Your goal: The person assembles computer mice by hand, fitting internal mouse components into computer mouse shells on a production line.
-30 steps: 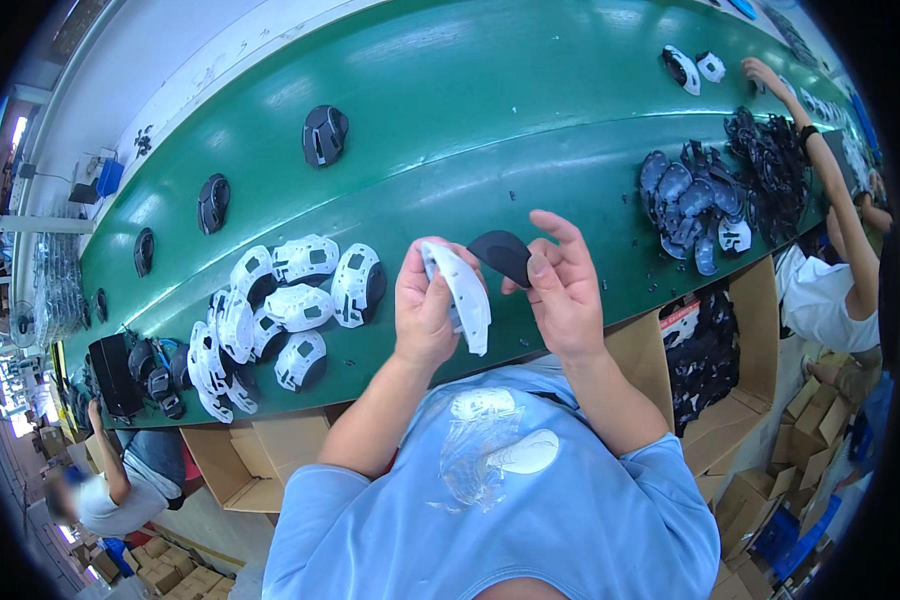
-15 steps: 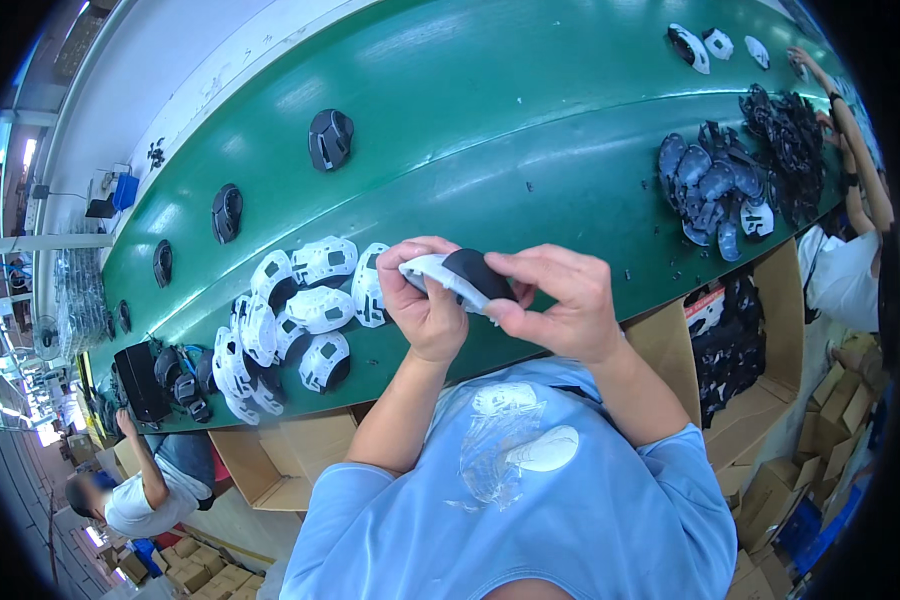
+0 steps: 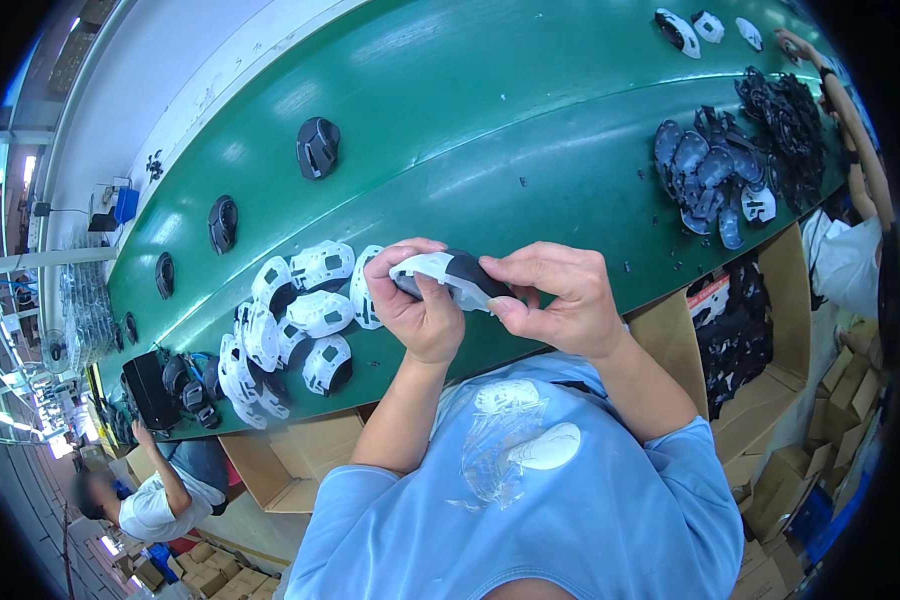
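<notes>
Over the near edge of the green table [image 3: 450, 190], I hold a curved plastic shell [image 3: 432, 265], white with a black section at its right end. My left hand [image 3: 425, 318] is wrapped round the white end, thumb in front and fingers behind. At the black end, my right hand [image 3: 562, 295] pinches the edge between thumb and fingers. Part of the shell is hidden by my fingers. Just left of my left hand lies a cluster of similar white shells [image 3: 320, 312], several with black parts, some overlapping.
Black shells [image 3: 318, 148] are spaced along the table's far left. A dark pile of shells and parts [image 3: 710, 165] lies at right, near a co-worker's arm [image 3: 850, 125]. Open cardboard boxes [image 3: 305, 450] stand below the near edge. Another person [image 3: 160, 495] works at lower left.
The shell in my hands has tipped slightly, showing more dark underside by my left hand. The whole view has turned a little. Both hands keep their grip.
</notes>
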Demonstrator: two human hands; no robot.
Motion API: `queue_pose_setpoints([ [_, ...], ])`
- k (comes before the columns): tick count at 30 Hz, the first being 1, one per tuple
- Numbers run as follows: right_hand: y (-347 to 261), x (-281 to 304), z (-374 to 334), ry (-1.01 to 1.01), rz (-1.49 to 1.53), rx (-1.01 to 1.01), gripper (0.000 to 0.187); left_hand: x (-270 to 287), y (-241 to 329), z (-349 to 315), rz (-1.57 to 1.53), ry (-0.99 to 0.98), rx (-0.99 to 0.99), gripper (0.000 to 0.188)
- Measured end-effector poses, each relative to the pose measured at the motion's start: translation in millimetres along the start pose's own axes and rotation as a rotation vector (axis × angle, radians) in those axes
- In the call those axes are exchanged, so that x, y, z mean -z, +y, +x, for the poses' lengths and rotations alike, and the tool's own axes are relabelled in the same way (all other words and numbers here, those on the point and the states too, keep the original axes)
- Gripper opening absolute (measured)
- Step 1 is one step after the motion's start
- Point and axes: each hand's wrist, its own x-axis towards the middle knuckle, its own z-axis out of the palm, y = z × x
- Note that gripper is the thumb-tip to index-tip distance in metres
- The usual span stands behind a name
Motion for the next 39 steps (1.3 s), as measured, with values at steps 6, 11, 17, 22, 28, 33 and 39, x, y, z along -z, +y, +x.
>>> queue_pose_setpoints([
  [6,5.1,8.7,-3.2,-0.058,0.015,-0.066,0.034,-6.7,6.4,-2.0,-0.006,0.027,0.094,0.021],
  [11,5.1,0.7,-8.9,-0.026,-0.129,0.078,0.035,-0.5,4.4,-2.7,0.268,0.063,0.110,0.020],
  [17,24.6,-11.4,-6.1,0.092,-0.291,0.194,0.030,1.2,26.9,-1.7,0.229,-0.018,0.325,0.033],
  [22,24.3,-12.4,-13.5,0.120,-0.315,0.184,0.019,0.2,24.0,-1.7,0.073,-0.263,0.355,0.031],
  [28,25.5,-5.4,-28.8,0.009,-0.307,0.299,0.017,-5.9,28.5,-17.4,0.282,-0.330,0.213,0.032],
  [33,7.5,-6.2,-32.7,0.092,-0.189,0.343,0.019,-12.9,26.6,-23.6,0.068,-0.042,0.110,0.036],
  [39,4.6,-36.5,-66.5,0.232,-0.146,0.331,0.025,2.8,46.2,-48.6,0.249,-0.060,-0.001,0.041],
])
